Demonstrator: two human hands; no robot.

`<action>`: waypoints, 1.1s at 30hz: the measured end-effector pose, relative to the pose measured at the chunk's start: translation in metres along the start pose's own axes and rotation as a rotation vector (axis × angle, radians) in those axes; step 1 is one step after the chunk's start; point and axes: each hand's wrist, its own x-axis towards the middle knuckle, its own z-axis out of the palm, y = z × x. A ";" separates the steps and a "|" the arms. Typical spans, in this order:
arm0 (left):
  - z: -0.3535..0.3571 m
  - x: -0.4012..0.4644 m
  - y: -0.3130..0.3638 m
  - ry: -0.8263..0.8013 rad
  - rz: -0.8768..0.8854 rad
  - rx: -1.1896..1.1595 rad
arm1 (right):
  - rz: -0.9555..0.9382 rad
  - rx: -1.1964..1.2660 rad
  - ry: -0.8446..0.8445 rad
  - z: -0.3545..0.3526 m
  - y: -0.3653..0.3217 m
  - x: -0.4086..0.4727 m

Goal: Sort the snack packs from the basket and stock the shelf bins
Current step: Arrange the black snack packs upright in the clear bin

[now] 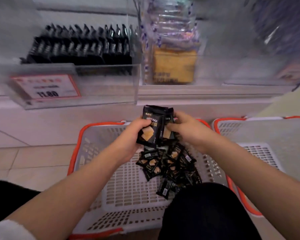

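While both hands, left (128, 135) and right (185, 130), are gripping packs (152, 125) in their fingers, the loosely stacked ones are risking slipping into the basket (128, 187) below.

black snack packs (150, 130) with golden squares; white perforated basket (128, 184), orange rim; red-bordered price tag (47, 89).

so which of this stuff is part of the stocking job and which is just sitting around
Part of the job:
- black snack packs held in the left hand and right hand
- loose black packs in the white orange-rimmed plastic basket
- clear shelf bin of upright black packs

Just there:
- second white basket
- clear-wrapped yellow cakes
- red-bordered price tag
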 end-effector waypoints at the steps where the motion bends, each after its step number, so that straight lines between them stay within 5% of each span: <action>1: 0.002 -0.008 0.009 -0.002 0.041 0.022 | -0.028 0.043 0.017 0.007 -0.013 -0.005; 8: -0.007 -0.071 0.063 0.044 0.256 0.158 | -0.150 0.357 0.059 0.065 -0.079 -0.040; 12: -0.014 -0.098 0.084 0.073 0.344 0.128 | -0.181 0.479 -0.102 0.097 -0.098 -0.059; 19: -0.024 -0.123 0.119 0.133 0.466 0.094 | -0.363 0.295 -0.168 0.129 -0.142 -0.067; 24: -0.039 -0.134 0.153 -0.077 0.361 -0.117 | -0.370 -0.057 -0.052 0.130 -0.183 -0.060; 28: -0.058 -0.141 0.189 -0.015 0.404 0.207 | -0.402 -0.137 -0.068 0.115 -0.221 -0.051; 33: -0.085 -0.135 0.245 0.253 0.612 1.210 | -0.365 -0.228 0.063 0.103 -0.253 -0.010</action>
